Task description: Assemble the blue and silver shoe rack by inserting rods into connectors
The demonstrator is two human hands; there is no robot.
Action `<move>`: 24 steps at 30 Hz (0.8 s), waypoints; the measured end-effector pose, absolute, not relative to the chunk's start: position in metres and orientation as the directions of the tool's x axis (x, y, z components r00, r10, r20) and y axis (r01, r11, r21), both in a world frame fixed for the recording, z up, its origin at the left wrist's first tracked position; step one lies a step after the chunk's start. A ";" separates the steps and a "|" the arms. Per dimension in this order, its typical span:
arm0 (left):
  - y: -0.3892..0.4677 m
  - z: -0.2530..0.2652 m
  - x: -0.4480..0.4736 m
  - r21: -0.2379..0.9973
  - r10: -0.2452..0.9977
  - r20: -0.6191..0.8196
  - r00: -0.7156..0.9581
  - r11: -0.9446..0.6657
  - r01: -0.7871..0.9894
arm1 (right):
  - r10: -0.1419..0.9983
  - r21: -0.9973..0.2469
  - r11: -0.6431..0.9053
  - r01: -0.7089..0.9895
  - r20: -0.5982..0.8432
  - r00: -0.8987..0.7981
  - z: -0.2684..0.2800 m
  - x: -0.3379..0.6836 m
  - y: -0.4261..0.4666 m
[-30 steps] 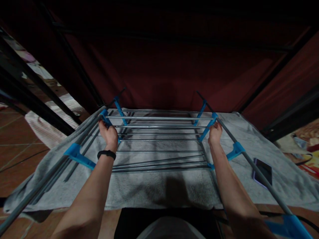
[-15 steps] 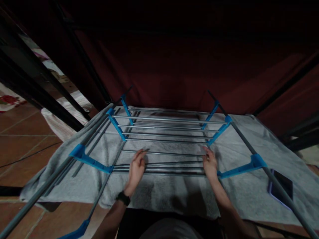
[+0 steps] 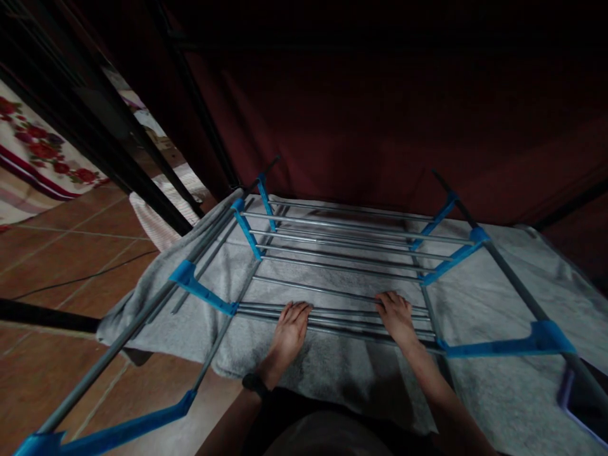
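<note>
rack (image 3: 332, 266) with grey rods and blue brackets (image 3: 211, 295): resting where?

on a grey blanket (image 3: 484, 310), just in front of a dark red curtain (image 3: 356, 139), reaching back toward it with side rails on both flanks.

and with the left hand (image 3: 291, 324)?

lies palm down over the bundle of near rods (image 3: 342, 311), fingers (image 3: 299, 309) loosely bent, slightly parted; impossible to tell from above about any real grip. wears a dark wristband (image 3: 256, 384).

and the right hand (image 3: 398, 318)?

farther along the same bundle, near the bracket side, fingers curved over, close together, tips at the single rod (image 3: 318, 289) just beyond. can't tell about a firm hold there either.

anything around?

note a phone (image 3: 586, 411) on the blanket, cut off at the right edge, partly behind a rail. see also a flowered cloth (image 3: 42, 149) at far left, above tiled floor (image 3: 95, 247).
</note>
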State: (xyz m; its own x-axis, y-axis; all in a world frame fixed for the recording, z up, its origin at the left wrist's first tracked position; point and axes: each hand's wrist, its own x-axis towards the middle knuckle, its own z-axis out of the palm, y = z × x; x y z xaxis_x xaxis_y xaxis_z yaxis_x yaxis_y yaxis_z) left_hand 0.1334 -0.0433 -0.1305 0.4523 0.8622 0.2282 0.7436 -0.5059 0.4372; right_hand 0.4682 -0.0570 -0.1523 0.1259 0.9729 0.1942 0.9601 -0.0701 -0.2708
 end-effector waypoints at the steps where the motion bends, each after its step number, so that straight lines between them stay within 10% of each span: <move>1: -0.043 -0.131 0.134 0.435 0.861 0.226 0.455 -0.507 0.744 | 0.981 -0.256 -0.061 0.965 0.164 0.105 -0.150 0.469 -0.054; 24: -0.021 -0.135 0.131 0.299 0.810 0.248 0.532 -0.586 0.753 | 0.990 -0.316 0.018 0.949 0.135 0.026 -0.143 0.472 -0.047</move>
